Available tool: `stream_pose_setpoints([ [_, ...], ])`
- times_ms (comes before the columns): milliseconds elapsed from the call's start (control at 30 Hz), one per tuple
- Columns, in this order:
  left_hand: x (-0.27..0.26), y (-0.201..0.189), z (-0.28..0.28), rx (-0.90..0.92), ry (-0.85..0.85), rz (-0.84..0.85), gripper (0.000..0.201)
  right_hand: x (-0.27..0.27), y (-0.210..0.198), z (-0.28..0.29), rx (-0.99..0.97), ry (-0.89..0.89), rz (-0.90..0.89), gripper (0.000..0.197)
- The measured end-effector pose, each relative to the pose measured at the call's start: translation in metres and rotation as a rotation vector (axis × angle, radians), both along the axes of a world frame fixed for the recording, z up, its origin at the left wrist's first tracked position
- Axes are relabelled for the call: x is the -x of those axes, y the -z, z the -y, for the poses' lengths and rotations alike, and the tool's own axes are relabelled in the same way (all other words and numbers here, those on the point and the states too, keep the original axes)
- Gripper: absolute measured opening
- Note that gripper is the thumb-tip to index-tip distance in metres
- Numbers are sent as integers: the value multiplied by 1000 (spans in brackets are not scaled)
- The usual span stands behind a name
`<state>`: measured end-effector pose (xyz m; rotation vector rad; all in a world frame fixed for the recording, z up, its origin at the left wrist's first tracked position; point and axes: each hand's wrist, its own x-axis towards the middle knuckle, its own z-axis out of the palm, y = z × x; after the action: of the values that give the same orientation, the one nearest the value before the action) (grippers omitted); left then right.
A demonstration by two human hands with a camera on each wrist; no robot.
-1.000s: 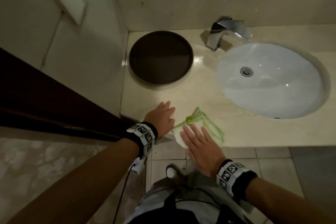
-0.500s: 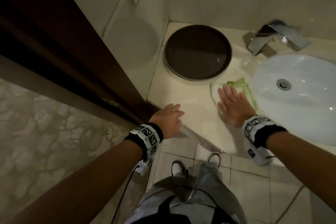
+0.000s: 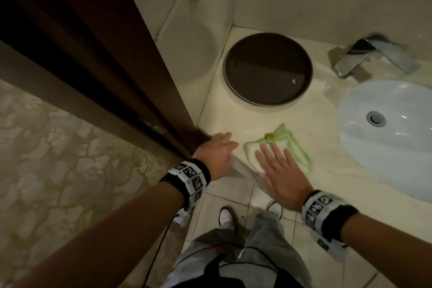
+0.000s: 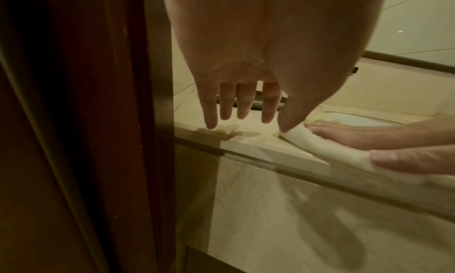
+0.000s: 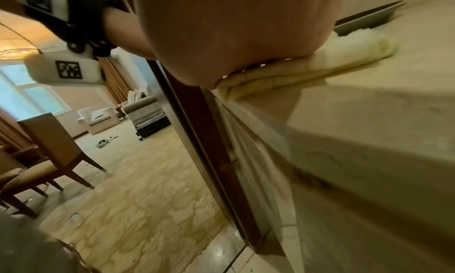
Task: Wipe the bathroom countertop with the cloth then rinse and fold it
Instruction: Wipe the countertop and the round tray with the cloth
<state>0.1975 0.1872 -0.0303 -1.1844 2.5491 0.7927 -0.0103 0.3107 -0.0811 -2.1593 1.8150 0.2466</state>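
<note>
A white cloth with green edging (image 3: 289,145) lies bunched on the beige countertop (image 3: 247,119) near its front left corner. My right hand (image 3: 278,166) presses flat on the cloth (image 4: 327,146) with straight fingers, its palm reaching past the counter's front edge. In the right wrist view the folded cloth (image 5: 307,71) shows squeezed under the palm. My left hand (image 3: 217,152) rests at the counter's left corner beside the cloth, fingers straight and holding nothing; the left wrist view shows its fingertips (image 4: 226,109) just above the counter.
A round dark tray (image 3: 267,69) sits at the back left of the counter. A chrome faucet (image 3: 364,58) stands behind the white sink basin (image 3: 402,147) on the right. A dark wooden door frame (image 3: 112,72) borders the counter's left end.
My right hand has dragged the cloth back from beside the tray toward the counter's front edge. The left hand has stayed at the left corner. The head view has tilted slightly.
</note>
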Motion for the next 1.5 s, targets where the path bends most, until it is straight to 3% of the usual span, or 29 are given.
stream_pose_setpoints([
  [267,-18,-1,-2,45,-63,18,35,-5,-4,17,-59,-106,-32,59],
  [600,-37,-5,-14,32,-153,59,29,-62,-5,128,-71,-109,-33,58],
  [767,-30,-4,-10,30,-136,35,33,-52,-5,123,-88,-147,-31,66],
  [867,-18,-7,-2,34,-140,4,34,-40,-7,109,-77,-149,-10,59],
  [1267,80,-17,31,68,-58,-68,44,61,-10,19,-67,27,-63,58],
  [1500,136,-8,48,94,-44,-97,47,110,-12,32,-74,172,-19,57],
])
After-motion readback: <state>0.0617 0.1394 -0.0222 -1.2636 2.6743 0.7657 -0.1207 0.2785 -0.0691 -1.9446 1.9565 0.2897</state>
